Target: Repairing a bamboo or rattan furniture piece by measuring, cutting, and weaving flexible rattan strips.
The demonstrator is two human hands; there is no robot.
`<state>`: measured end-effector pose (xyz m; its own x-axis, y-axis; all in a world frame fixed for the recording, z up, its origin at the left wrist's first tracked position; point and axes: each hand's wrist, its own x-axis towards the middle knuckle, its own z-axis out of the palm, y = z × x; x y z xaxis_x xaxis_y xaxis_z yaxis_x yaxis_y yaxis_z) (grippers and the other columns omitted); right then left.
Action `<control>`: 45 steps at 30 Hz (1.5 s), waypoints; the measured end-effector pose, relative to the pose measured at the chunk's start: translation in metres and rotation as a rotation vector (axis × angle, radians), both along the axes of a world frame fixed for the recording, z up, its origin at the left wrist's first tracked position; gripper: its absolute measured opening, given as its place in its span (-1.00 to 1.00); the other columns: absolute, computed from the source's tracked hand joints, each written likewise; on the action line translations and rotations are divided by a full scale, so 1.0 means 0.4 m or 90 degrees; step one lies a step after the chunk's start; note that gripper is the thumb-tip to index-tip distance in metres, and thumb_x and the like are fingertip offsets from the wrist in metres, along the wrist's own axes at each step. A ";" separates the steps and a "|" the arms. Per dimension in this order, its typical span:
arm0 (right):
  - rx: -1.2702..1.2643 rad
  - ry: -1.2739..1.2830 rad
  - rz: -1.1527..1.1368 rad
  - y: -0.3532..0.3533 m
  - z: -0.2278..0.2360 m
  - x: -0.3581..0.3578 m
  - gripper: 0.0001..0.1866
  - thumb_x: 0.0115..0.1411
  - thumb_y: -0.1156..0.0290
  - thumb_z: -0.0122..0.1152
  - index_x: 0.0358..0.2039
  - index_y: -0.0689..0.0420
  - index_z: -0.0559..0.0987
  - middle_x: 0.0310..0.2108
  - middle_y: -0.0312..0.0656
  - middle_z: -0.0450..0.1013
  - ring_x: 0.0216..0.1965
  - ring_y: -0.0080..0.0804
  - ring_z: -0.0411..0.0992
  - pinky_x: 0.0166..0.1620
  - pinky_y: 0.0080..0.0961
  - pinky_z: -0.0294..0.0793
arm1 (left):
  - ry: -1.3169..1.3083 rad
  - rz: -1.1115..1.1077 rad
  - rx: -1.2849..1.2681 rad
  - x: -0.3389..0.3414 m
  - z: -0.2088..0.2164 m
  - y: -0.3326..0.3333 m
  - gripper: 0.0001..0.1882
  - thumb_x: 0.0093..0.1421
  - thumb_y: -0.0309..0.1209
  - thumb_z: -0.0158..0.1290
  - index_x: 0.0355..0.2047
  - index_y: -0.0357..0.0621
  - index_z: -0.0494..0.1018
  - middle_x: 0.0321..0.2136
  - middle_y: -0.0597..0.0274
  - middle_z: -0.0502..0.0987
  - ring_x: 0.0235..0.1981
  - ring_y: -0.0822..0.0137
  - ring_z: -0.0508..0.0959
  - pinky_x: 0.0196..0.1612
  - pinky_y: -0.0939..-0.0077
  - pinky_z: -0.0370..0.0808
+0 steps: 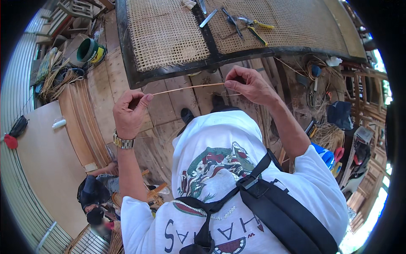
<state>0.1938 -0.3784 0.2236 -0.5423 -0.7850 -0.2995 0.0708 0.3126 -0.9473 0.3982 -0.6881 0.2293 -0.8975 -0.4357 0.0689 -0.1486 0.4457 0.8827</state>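
A thin tan cane strip (188,87) spans the gap between my two hands, bowed slightly upward. My left hand (130,111), with a metal watch at its wrist, pinches one end between thumb and fingers. At the other end, my right hand (250,86) pinches the strip the same way. Just beyond my hands is a dark-framed panel (169,76) with woven cane webbing (165,36) across it. On the webbing lie yellow-handled pliers (256,30), a dark slim tool (232,22) and a flat pale blade (208,17).
A green bucket (87,51) stands at the far left near bundles of loose cane (50,70). A seated person (95,190) is at the lower left. Wooden boards (82,116) lean on the left. Wooden frames (368,101) and a coil of cane (327,137) are at the right.
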 end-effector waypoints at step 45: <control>0.174 0.770 0.024 -0.684 -0.575 -0.952 -0.30 0.19 -0.02 0.10 0.22 0.17 0.32 0.07 0.10 0.44 0.04 0.10 0.44 0.07 -0.05 0.41 | -0.010 0.767 0.437 0.132 -0.225 0.396 -0.68 0.20 -0.46 0.19 -0.05 -0.31 0.49 -0.33 0.19 0.64 -0.38 0.44 0.64 -0.39 0.62 0.55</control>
